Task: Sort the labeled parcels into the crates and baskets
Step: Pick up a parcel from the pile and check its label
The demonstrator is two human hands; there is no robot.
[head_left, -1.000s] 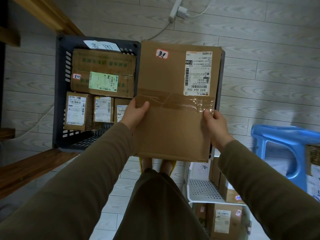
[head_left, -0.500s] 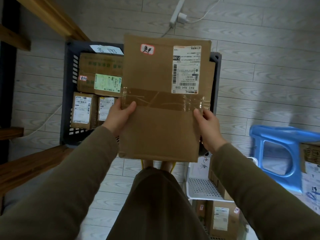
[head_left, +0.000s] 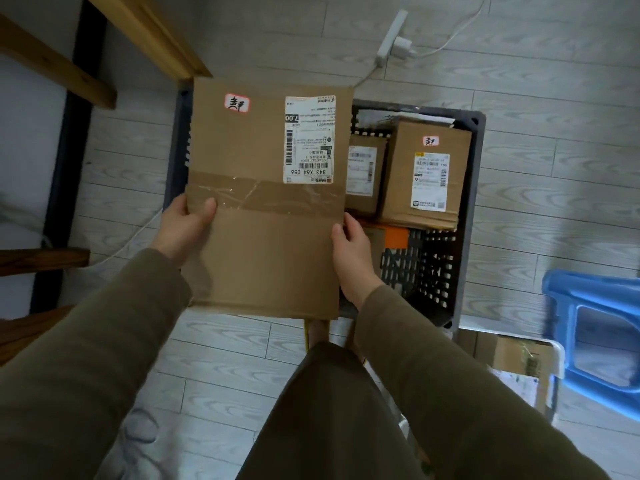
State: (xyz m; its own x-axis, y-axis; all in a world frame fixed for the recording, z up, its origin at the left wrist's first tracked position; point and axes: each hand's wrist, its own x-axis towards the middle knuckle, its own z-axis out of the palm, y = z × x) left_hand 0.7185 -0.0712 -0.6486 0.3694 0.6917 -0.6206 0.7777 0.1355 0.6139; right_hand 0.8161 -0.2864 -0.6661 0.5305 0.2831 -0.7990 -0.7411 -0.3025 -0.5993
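- Your left hand point(head_left: 181, 228) grips the flat cardboard parcel point(head_left: 266, 258) at its 9 o'clock edge, thumb on the tape point(head_left: 277, 199).
- Your right hand point(head_left: 351, 252) grips its 3 o'clock edge, thumb on top.
- The parcel hangs above the floor point(head_left: 554, 98), covering the 9 o'clock side of the dark crate point(head_left: 469, 216).
- A labeled box point(head_left: 408, 140) stands at the crate's 12 o'clock end.

The parcel point(head_left: 266, 244) hides half the crate point(head_left: 471, 237) (its label print illegible).

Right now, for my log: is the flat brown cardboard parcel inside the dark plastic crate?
Out: left hand and right hand hold the flat brown cardboard parcel up above the dark plastic crate.
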